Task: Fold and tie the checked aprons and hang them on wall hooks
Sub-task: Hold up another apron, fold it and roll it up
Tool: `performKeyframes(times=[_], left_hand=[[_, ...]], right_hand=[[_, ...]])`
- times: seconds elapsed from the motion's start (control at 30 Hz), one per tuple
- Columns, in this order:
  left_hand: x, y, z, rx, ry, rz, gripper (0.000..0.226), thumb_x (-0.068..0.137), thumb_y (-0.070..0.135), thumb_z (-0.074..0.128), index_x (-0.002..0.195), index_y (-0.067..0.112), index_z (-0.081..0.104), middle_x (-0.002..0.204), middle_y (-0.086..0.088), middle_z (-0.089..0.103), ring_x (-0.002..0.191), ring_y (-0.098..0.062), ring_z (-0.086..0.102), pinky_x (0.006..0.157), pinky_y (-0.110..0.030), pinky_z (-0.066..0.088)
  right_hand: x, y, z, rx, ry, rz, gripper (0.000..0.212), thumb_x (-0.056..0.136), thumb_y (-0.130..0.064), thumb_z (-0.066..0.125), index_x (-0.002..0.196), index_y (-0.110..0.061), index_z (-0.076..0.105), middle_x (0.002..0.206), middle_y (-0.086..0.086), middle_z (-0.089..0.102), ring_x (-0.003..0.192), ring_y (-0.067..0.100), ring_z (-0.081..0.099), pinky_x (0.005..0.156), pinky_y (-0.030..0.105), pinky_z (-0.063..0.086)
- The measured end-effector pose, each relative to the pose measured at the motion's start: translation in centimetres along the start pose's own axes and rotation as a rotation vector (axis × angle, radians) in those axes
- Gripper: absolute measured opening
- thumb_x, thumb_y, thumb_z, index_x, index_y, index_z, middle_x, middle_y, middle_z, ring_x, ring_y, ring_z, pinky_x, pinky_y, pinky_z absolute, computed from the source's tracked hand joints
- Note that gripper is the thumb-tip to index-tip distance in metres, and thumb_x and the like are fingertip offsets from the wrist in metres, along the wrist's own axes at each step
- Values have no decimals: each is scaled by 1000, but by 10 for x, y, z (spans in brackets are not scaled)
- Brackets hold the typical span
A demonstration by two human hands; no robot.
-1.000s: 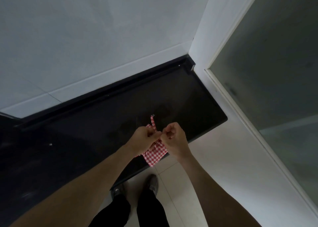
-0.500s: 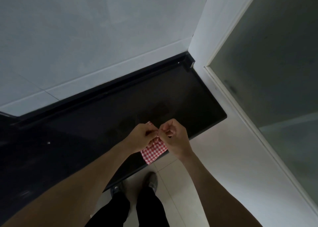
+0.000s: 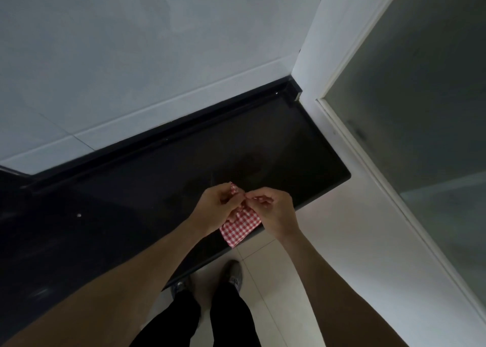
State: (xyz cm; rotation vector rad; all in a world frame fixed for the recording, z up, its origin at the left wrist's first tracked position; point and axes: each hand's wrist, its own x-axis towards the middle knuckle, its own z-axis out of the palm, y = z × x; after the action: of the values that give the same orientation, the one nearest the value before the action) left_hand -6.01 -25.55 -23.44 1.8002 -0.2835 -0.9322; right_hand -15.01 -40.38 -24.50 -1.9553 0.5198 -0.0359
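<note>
While both hands meet knuckle to knuckle above the counter's front edge, the left hand (image 3: pixel 214 207) has its fingers curled in tight, pinching a bit of red-and-white checked cloth that pokes out at its fingertips. Right against it, the right hand (image 3: pixel 273 210) is curled too, thumb and forefinger nipping a thin strip of the same fabric, which looks like the apron's tie (image 3: pixel 246 195); exactly how the strip runs between the two pinches is too small to tell. So both grips are clenched on cloth, neither one slack.

Just beneath the hands sits the folded checked apron (image 3: pixel 240 227), a small compact bundle. Its lower corner hangs a touch past the front lip of the black countertop (image 3: pixel 131 202), and the hands cover its upper part.

Move outward from the grip and the glossy dark counter spreads away to the left and up to a raised black back edge. Beyond that edge rises a pale tiled wall (image 3: pixel 131 57). To the right of the hands, the counter ends at a rounded corner, and past it stands a white door frame (image 3: pixel 339 65) with a frosted glass panel (image 3: pixel 420 110).

Below the grip, both bare forearms reach in from the bottom of the view. Between them are dark trousers (image 3: pixel 210 320) and dark shoes (image 3: pixel 232 271) on light floor tiles (image 3: pixel 268 281).
</note>
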Motion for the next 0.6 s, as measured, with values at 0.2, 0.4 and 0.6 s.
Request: performKeyframes(times=[0.2,0.4,0.6], left_hand=[[-3,3,-12,25,56,9,6,91,12,67,93,9,62,69,-1,71,61,-8,68,56,-14,51],[1,5,-22,138,85,-34,14,85,20,75,85,17,62,75,6,69,66,0,66,57,-13,48],[1,10,-29,331,138,18,15,82,22,78,89,18,65,93,9,64,84,-2,61,68,-12,40]], right_hand=[[3,1,18,-206,-22,-90,12,89,-17,72,98,-11,76,94,-1,70,80,10,66,76,36,58],[0,3,28,-332,-94,-157,38,80,-45,75,109,-21,73,101,-7,56,94,10,51,80,20,45],[6,0,43,-263,48,-123,15,84,-30,76,91,-16,76,90,-6,62,82,12,58,74,34,53]])
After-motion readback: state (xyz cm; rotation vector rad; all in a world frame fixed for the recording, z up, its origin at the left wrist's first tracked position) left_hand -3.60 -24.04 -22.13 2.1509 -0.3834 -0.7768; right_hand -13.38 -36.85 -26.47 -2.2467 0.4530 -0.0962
